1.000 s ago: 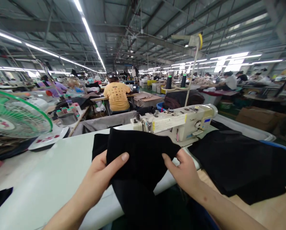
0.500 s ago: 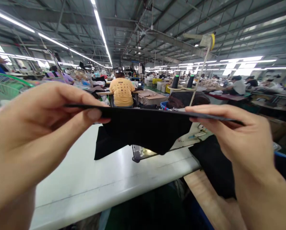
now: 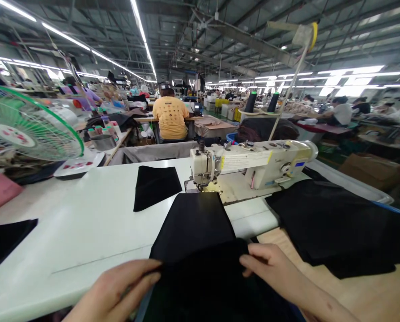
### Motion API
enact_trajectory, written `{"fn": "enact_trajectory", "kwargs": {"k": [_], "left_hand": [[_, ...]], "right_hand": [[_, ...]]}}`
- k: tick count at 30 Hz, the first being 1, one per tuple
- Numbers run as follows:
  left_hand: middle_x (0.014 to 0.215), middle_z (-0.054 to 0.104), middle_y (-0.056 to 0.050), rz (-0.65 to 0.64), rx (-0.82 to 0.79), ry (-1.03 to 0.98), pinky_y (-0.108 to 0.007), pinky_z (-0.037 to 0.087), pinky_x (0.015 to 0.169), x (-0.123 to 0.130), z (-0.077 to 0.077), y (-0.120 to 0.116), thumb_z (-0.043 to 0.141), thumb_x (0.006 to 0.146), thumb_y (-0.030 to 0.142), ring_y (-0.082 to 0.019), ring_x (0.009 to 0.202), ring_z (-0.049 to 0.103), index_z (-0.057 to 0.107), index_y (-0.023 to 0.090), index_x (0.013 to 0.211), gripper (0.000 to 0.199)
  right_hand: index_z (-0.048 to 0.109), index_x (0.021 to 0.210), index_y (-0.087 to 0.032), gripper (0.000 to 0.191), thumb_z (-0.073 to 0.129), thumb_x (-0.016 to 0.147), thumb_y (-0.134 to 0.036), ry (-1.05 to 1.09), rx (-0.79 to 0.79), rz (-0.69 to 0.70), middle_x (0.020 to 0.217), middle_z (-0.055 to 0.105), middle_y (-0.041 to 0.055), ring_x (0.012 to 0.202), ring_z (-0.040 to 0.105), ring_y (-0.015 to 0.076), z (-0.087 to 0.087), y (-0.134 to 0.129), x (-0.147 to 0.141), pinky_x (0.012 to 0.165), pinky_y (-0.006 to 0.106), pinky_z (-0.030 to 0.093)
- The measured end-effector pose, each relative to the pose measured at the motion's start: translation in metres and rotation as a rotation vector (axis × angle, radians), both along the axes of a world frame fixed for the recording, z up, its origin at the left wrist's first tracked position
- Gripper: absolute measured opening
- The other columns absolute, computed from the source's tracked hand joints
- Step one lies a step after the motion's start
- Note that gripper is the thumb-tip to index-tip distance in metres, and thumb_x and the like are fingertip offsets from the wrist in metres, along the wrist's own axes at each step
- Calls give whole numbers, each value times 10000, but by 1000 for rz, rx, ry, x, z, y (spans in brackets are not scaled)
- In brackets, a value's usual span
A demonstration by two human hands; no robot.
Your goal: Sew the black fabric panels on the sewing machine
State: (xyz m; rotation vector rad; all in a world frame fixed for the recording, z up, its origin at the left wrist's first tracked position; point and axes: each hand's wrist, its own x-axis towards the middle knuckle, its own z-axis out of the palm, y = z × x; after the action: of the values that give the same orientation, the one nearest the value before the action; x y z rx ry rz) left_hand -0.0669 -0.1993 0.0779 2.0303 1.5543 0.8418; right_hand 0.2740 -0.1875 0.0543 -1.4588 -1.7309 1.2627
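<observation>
A black fabric piece (image 3: 196,223) lies on the white table (image 3: 86,241) and hangs over its front edge, its far end just before the needle area of the sewing machine (image 3: 247,165). My left hand (image 3: 122,286) pinches its left edge, and my right hand (image 3: 270,268) pinches the right edge. A second black piece (image 3: 156,185) lies flat to the left of the machine. More black fabric (image 3: 341,223) is piled at the right, over a light wooden surface (image 3: 381,290).
At the left stands a green-rimmed fan (image 3: 28,129). Another black piece (image 3: 5,241) and pink cloth (image 3: 0,192) lie at the left edge. Behind the machine are thread cones (image 3: 250,103) and a seated person in a yellow shirt (image 3: 171,116).
Both hands have come down from eye level with the black fabric, which now lies partly on the table. The sewing machine, hidden behind the cloth before, shows fully.
</observation>
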Motion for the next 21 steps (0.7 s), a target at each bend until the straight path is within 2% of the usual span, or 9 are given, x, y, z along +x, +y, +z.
{"fn": "enact_trajectory", "kwargs": {"k": [2, 4, 7, 9, 11, 13, 16, 19, 21], "left_hand": [[630, 691, -5, -45, -90, 65, -266, 507, 596, 4, 5, 36, 555, 831, 558, -204, 586, 650, 712, 261, 737, 348], [529, 567, 10, 1, -103, 150, -277, 429, 545, 12, 4, 76, 499, 859, 529, -189, 520, 566, 559, 236, 611, 389], [580, 519, 2, 89, -70, 255, -295, 378, 581, 26, -11, 133, 500, 870, 445, -202, 587, 546, 448, 232, 590, 355], [716, 569, -30, 145, -56, 264, -309, 401, 655, 34, -25, 163, 553, 842, 356, -229, 715, 585, 474, 228, 627, 262], [836, 587, -56, 180, -58, 238, -324, 426, 733, 39, -37, 184, 625, 779, 272, -249, 818, 599, 514, 219, 677, 160], [830, 576, -49, 188, -80, 198, -331, 438, 767, 42, -46, 196, 669, 713, 194, -243, 818, 594, 523, 216, 687, 150], [709, 539, -8, 176, -103, 102, -333, 442, 772, 45, -52, 197, 645, 671, 104, -221, 748, 570, 481, 223, 638, 205], [710, 550, -3, 194, -73, -41, -340, 453, 797, 44, -51, 183, 593, 700, 110, -215, 767, 576, 472, 227, 667, 172], [776, 596, -14, 215, -50, -133, -339, 471, 814, 40, -46, 168, 582, 731, 163, -211, 810, 604, 498, 224, 728, 104]], "right_hand": [[523, 646, -208, 370, 565, 880, -491, -13, -8, -53, 583, 479, -60, 507, 577, 126, -11, 23, -8, 484, 211, 407], [485, 640, -224, 337, 554, 863, -467, -80, 103, -118, 564, 429, -68, 475, 506, 123, -20, 53, -16, 467, 225, 378], [460, 583, -230, 300, 591, 821, -357, -197, 306, -227, 627, 497, -29, 639, 538, 164, -31, 100, -26, 636, 268, 443], [457, 567, -227, 277, 619, 786, -283, -222, 353, -287, 767, 569, 11, 790, 565, 192, -37, 127, -32, 782, 302, 452], [471, 572, -226, 242, 636, 749, -219, -240, 366, -338, 863, 597, 34, 881, 572, 210, -44, 147, -37, 866, 331, 439], [499, 587, -224, 200, 650, 709, -175, -248, 349, -369, 856, 610, 34, 885, 581, 219, -49, 161, -40, 880, 350, 436], [541, 601, -224, 156, 664, 669, -156, -225, 306, -367, 729, 611, 3, 789, 600, 210, -54, 171, -43, 826, 346, 454], [577, 655, -225, 84, 648, 676, -187, -141, 301, -359, 698, 636, -5, 755, 617, 203, -50, 165, -42, 800, 335, 475], [623, 778, -216, 72, 631, 717, -254, -62, 310, -340, 746, 674, 10, 773, 639, 207, -43, 153, -39, 797, 339, 496]]}}
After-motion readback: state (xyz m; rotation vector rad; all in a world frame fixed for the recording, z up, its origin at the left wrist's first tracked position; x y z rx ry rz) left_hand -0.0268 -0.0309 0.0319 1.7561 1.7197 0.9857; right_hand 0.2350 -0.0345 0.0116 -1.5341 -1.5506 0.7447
